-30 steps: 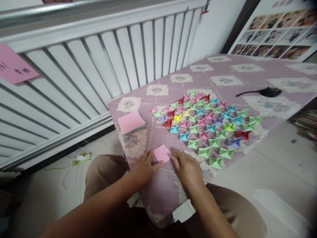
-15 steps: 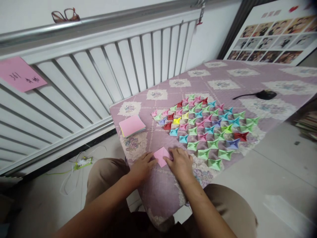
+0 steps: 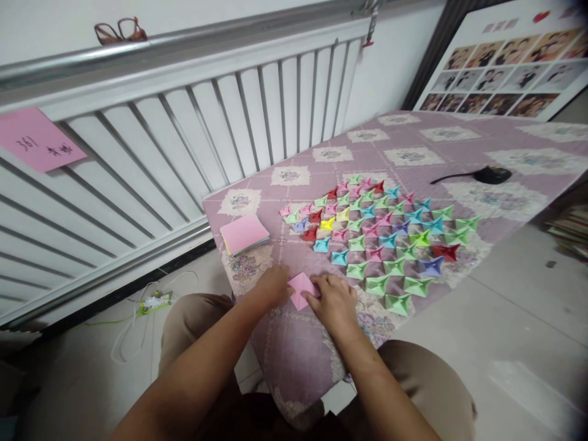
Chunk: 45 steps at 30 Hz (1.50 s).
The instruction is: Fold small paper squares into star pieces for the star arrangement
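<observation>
A small pink paper square (image 3: 299, 288) lies near the front corner of the table with the purple flowered cloth (image 3: 294, 361). My left hand (image 3: 271, 288) grips its left edge with curled fingers. My right hand (image 3: 334, 300) pinches its right side and presses it down on the cloth. A stack of pink paper squares (image 3: 244, 233) lies to the left, further back. Several folded paper shapes (image 3: 381, 236) in green, pink, blue, red and yellow lie in rows to the right of my hands.
A white slatted radiator cover (image 3: 151, 147) runs along the table's left side, with a pink note (image 3: 39, 139) stuck on it and glasses (image 3: 120, 29) on top. A black object with a cord (image 3: 490, 174) lies at the right. A photo board (image 3: 500, 64) leans behind.
My left hand has slid up onto the paper's left edge and closed on it. My right hand has drawn closer to the paper. The camera has tilted up slightly.
</observation>
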Available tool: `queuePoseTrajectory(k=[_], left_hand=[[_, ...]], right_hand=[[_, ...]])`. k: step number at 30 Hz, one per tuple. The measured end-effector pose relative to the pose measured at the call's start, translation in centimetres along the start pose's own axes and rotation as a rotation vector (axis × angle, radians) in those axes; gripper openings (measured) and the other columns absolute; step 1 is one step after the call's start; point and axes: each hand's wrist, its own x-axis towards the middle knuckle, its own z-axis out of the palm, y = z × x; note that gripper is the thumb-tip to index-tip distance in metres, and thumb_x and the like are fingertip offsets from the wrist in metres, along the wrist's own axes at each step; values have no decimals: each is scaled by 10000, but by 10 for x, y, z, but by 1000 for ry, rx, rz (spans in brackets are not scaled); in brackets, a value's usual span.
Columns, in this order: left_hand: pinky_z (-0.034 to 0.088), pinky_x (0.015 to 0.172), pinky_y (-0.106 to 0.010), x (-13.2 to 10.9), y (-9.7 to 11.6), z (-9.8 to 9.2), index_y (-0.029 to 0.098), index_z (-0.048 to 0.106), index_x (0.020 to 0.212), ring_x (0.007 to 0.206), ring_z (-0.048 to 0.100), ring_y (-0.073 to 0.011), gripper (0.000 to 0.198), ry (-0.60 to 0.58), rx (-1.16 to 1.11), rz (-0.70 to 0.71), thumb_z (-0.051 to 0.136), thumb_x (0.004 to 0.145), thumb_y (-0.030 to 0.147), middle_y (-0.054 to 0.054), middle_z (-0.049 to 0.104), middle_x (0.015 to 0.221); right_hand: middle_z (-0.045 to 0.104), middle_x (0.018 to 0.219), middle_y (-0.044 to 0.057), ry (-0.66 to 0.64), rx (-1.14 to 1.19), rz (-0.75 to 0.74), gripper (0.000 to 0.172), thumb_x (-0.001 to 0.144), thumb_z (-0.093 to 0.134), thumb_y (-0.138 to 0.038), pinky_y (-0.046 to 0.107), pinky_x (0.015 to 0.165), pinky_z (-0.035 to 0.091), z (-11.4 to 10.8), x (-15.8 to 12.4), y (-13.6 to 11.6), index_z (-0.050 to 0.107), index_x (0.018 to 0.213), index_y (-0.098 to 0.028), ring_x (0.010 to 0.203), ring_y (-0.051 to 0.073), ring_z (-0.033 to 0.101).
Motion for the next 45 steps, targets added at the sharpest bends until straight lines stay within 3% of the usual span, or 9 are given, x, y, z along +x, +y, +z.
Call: queuePoseTrajectory(k=[12, 19, 27, 34, 40, 45], left_hand=[[406, 620, -248, 7, -4, -6, 187, 606, 897, 785, 618, -198, 247, -75, -74, -31, 659, 685, 300, -30, 667, 854], [396, 620, -246, 4, -1, -4, 177, 587, 832, 770, 602, -182, 181, -16, -99, -25, 650, 683, 260, -27, 652, 844], [402, 640, -246, -5, -2, 4, 173, 567, 1004, 767, 586, -174, 307, 33, -231, 4, 597, 699, 190, -24, 647, 870], [340, 573, -232, -4, -6, -5, 152, 605, 718, 647, 506, -126, 46, -66, -314, 108, 575, 712, 187, 22, 571, 693], [325, 547, -217, -11, -6, -8, 152, 609, 746, 625, 478, -104, 102, -87, -434, 89, 536, 747, 223, 45, 537, 661], [318, 540, -221, -15, -3, -14, 152, 620, 780, 609, 462, -103, 128, -109, -566, 83, 536, 744, 241, 48, 523, 642]], right_hand=[[599, 978, 35, 18, 25, -28, 335, 744, 691, -464, 362, 752, 265, 0, 0, 1, 627, 1013, -275, 927, 243, 492], [602, 1016, 39, 12, 38, -27, 384, 758, 677, -452, 370, 776, 276, -1, 0, 1, 608, 1091, -271, 949, 245, 499], [605, 1053, 34, 8, 78, -33, 356, 759, 671, -442, 385, 809, 272, 0, 0, 2, 617, 1071, -279, 977, 244, 500], [612, 1117, 36, 13, 199, -49, 223, 788, 630, -400, 431, 906, 248, 1, 2, 4, 648, 977, -283, 1046, 250, 507], [662, 819, -12, -109, 471, -46, 171, 807, 584, -377, 499, 1000, 200, -1, 5, 8, 620, 932, -265, 863, 201, 577], [674, 797, -21, -225, 650, -115, 165, 812, 573, -378, 494, 1007, 234, -6, 9, 11, 649, 891, -255, 805, 182, 597]])
